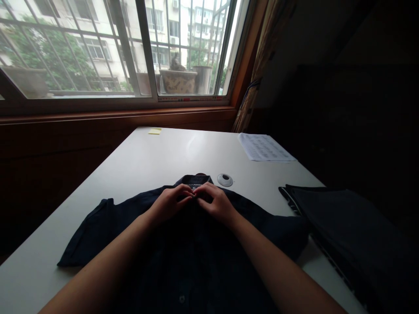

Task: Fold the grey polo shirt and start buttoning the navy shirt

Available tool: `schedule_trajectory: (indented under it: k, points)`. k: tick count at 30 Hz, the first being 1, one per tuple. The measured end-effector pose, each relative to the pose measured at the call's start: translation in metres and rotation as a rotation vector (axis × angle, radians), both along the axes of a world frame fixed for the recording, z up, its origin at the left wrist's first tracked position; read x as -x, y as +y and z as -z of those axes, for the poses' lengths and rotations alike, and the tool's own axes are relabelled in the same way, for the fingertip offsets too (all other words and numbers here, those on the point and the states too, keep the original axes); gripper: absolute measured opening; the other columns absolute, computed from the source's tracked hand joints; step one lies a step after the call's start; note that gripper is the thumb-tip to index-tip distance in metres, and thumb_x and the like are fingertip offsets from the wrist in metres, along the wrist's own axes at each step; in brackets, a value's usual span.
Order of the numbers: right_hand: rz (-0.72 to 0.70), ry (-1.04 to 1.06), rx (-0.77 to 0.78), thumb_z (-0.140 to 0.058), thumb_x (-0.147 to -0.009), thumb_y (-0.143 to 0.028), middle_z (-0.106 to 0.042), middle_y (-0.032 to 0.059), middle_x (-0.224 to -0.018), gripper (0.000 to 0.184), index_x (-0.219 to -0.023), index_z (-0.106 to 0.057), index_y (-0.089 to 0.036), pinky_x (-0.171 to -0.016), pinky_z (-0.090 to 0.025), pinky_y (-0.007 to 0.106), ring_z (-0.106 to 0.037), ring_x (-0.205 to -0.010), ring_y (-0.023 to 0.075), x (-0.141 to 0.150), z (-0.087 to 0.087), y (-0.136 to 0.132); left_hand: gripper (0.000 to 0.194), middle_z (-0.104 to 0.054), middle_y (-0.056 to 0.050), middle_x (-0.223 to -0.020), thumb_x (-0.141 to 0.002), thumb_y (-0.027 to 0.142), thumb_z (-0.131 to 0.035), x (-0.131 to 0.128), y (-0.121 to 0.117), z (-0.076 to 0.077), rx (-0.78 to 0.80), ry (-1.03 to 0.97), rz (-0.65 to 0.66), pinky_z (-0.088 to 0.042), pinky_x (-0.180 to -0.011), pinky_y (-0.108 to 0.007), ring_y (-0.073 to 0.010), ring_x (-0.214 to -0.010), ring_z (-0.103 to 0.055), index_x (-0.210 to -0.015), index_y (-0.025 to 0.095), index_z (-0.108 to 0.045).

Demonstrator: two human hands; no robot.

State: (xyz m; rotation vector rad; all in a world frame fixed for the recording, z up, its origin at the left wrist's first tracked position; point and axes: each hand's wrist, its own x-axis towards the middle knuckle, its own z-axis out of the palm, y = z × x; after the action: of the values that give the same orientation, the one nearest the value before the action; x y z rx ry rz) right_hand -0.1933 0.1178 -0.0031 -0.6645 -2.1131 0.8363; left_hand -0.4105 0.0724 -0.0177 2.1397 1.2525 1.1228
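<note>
A dark navy short-sleeved shirt (196, 248) lies spread on the white surface (176, 152), in its middle stretch from left to right, and runs down out of view toward the near edge. Its long axis runs from near to far, roughly square to the far edge, with the collar (186, 179) pointing at that far edge and the body trailing back toward the person. The left sleeve (88, 233) slants out toward the left edge, stopping apart from it; the right sleeve (284, 231) reaches toward the right edge, its cuff just beside a pile of dark cloth (350, 226) that covers part of that edge. A button (182, 299) shows low on the shirt front. The left hand (172, 201) and the right hand (215, 203) meet at the front of the collar, each grip narrow, thumb and fingers pinching the fabric, with the fingertips almost together. Just beyond the right hand, a round ring with a dark opening (225, 179) is set in the surface. Printed sheets (266, 148) lie at the far right corner, and a yellow note (155, 131) lies by the far edge, near the far left corner.
</note>
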Motion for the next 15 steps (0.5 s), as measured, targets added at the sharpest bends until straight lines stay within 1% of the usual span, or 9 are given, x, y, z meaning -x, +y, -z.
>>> schedule_trajectory:
  k: [3, 6, 11, 15]
  points:
    - [-0.047, -0.012, -0.073, -0.064, -0.086, -0.016, -0.064, 0.0033, -0.095, 0.015, -0.097, -0.071, -0.025, -0.081, -0.053, 0.034, -0.064, -0.087, 0.019, -0.004, -0.002, 0.0028, 0.012, -0.075, 0.0, -0.094, -0.092, 0.025, -0.065, -0.0002, -0.0011, -0.003, 0.004, 0.052, -0.01, -0.055, -0.076, -0.024, -0.015, -0.082, -0.072, -0.104, 0.022, -0.065]
    - [-0.068, -0.022, -0.143, -0.062, -0.09, -0.017, -0.063, 0.0042, -0.097, 0.014, -0.097, -0.07, -0.026, -0.081, -0.053, 0.034, -0.064, -0.088, 0.0191, -0.0057, -0.002, 0.0032, 0.007, -0.075, 0.0, -0.09, -0.093, 0.024, -0.064, -0.0005, -0.0016, -0.0057, 0.0, 0.087, -0.021, -0.054, -0.073, -0.024, -0.0146, -0.077, -0.071, -0.098, 0.022, -0.069]
    - [-0.062, 0.011, -0.21, -0.058, -0.094, -0.016, -0.062, 0.005, -0.098, 0.014, -0.1, -0.068, -0.024, -0.08, -0.054, 0.033, -0.064, -0.089, 0.0184, -0.0027, 0.0023, -0.0002, 0.008, -0.077, -0.001, -0.089, -0.091, 0.025, -0.066, -0.0012, -0.0006, -0.0055, -0.032, 0.036, -0.015, -0.055, -0.073, -0.023, -0.0156, -0.078, -0.073, -0.091, 0.02, -0.072]
    - [-0.04, 0.036, -0.214, -0.057, -0.094, -0.014, -0.062, 0.0051, -0.098, 0.015, -0.099, -0.067, -0.024, -0.082, -0.054, 0.033, -0.063, -0.09, 0.0184, 0.0004, 0.0034, -0.0023, 0.005, -0.078, 0.0, -0.09, -0.089, 0.022, -0.068, -0.0021, -0.0007, -0.0054, -0.049, -0.005, -0.013, -0.055, -0.075, -0.023, -0.0154, -0.079, -0.074, -0.09, 0.02, -0.073]
